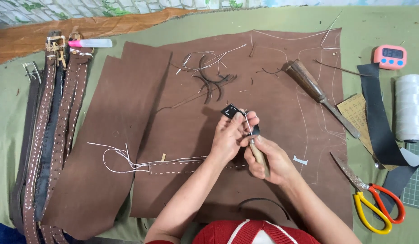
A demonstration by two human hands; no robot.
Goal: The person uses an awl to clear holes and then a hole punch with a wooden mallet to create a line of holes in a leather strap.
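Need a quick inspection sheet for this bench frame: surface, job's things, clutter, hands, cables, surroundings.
Surface: green cloth under a large brown leather sheet.
Job's things: small black leather piece, wooden-handled tool, white thread; stitched brown strap below the hands.
Clutter: scissors, wooden-handled chisel, white thread spool, pink timer, stitched belts, pink-capped pen, leather offcuts.
Hands: left hand pinches the black piece; right hand grips the tool.
Cables: nothing seen.
Surroundings: stone-pattern wall; cutting mat at right edge.
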